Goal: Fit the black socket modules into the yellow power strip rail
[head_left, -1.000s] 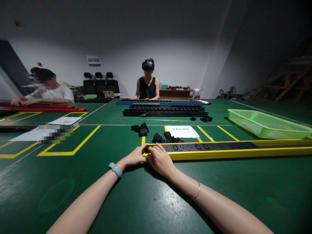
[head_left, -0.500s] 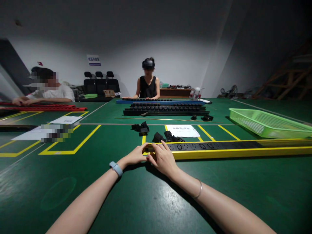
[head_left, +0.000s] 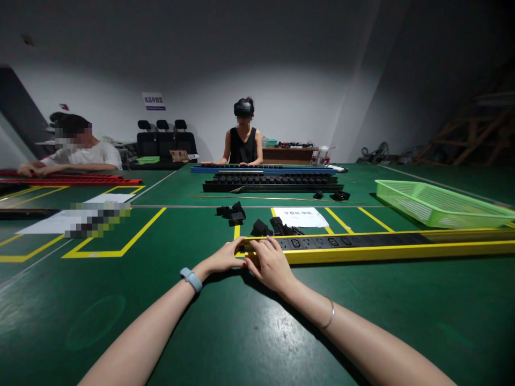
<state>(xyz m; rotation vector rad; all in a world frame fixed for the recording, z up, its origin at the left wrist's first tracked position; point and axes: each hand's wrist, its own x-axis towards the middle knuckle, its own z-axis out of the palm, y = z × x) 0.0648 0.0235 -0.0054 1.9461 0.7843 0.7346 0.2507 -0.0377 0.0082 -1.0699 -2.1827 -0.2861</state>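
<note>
A long yellow power strip (head_left: 386, 250) with black socket modules (head_left: 319, 243) set along its channel lies across the table, its left end in front of me. My left hand (head_left: 224, 255), with a pale blue band at the wrist, closes its thumb and fingers around that end. A small dark piece shows there, mostly hidden by the fingers. My right hand (head_left: 269, 262) grips the strip just beside it, fingers over the top and thumb at the near side. Behind the strip lie several loose black modules (head_left: 261, 228), and a smaller group of black pieces (head_left: 232, 212) further left.
A green basket (head_left: 432, 206) stands at the right behind the strip. A printed white sheet (head_left: 300, 217) lies among yellow tape lines. Further back are black rails with modules (head_left: 273, 185) and a blue rail (head_left: 257, 169). Two people (head_left: 243, 145) work at the far side and left.
Both hands stay at the strip's left end, with only a slight shift of the right fingers. The whole view has tilted very slightly.
</note>
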